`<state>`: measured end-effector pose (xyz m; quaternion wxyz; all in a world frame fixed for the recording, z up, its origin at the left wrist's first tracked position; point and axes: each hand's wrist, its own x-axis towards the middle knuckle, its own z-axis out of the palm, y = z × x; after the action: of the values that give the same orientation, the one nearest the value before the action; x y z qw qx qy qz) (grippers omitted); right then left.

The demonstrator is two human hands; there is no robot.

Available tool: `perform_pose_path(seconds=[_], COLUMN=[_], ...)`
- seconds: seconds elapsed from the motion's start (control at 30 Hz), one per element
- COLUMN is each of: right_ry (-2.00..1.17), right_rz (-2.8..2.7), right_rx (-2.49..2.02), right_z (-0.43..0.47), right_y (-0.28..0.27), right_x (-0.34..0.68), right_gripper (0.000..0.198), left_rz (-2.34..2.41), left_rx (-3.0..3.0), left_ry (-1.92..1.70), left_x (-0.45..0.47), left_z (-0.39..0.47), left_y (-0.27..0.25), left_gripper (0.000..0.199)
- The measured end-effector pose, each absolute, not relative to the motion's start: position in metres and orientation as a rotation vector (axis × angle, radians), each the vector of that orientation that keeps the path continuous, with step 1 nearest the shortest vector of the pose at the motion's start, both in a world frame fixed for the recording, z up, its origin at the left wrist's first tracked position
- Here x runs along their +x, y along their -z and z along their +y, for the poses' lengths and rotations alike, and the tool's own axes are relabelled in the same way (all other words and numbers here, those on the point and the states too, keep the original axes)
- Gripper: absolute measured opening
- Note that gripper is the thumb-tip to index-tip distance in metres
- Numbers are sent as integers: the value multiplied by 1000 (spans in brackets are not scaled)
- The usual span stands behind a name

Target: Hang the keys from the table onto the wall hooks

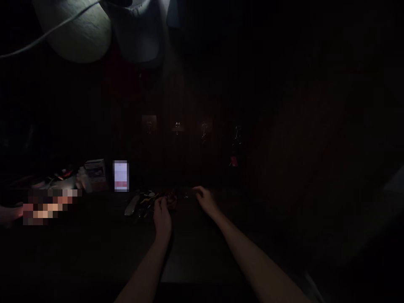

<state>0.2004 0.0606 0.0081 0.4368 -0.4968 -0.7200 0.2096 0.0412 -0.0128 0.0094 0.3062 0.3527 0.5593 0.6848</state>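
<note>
Dim tabletop (195, 252): my left hand (162, 216) pinches a small reddish bundle (170, 201), my right hand (206, 200), grip unreadable, rests right of it; I'd work slowly by feel.

Very dark scene. Your left hand (162, 216) is curled at a small reddish bundle (170, 201) on the bench (94, 252); whether it grips is unclear. Your right hand (205, 200) rests just beside, fingers bent. Dim tools (139, 204) lie left of the bundle; a lit screen (120, 176) and a box (94, 172) sit toward the bench's far left.
</note>
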Motion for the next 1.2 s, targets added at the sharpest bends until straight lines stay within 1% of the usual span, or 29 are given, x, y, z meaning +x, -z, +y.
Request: perform_pose_path(seconds=[0.1,0.23,0.37,0.47,0.67,0.87,1.0,1.13,1.2], right_ry=[-437,-414,-392,-367,-292,-229,-219,-214,-239], right_rz=[-1950,-2099,-2174,-2167,-2062,-1872,-1796,-1829,-1881], right_rx=[-1313,-1378,-1439,-1471,-1520,-1597,-1664,-1710,-1695], right_z=[53,42,32,25,14,13,12,9,7], right_y=[-2,1,-2,-4,2,11,8,5,5], right_x=[197,191,193,202,230,245,244,241,240], right_gripper=[36,44,48,46,36,25,24,31,27], left_rz=[1457,1423,1403,1412,1445,1480,1524,1563,1530], left_rx=[918,941,964,967,1006,1069,1226,1463,1592], left_ry=[-1798,-1808,-1801,-1786,-1815,-1822,-1814,-1734,-1668], left_x=[42,43,43,43,41,41,42,45,48], left_z=[-14,-15,-15,-14,-11,-9,-10,-13,-16], left_y=[-13,-13,-12,-11,-5,-2,2,5,5], left_gripper=[15,14,15,16,19,15,14,17,21])
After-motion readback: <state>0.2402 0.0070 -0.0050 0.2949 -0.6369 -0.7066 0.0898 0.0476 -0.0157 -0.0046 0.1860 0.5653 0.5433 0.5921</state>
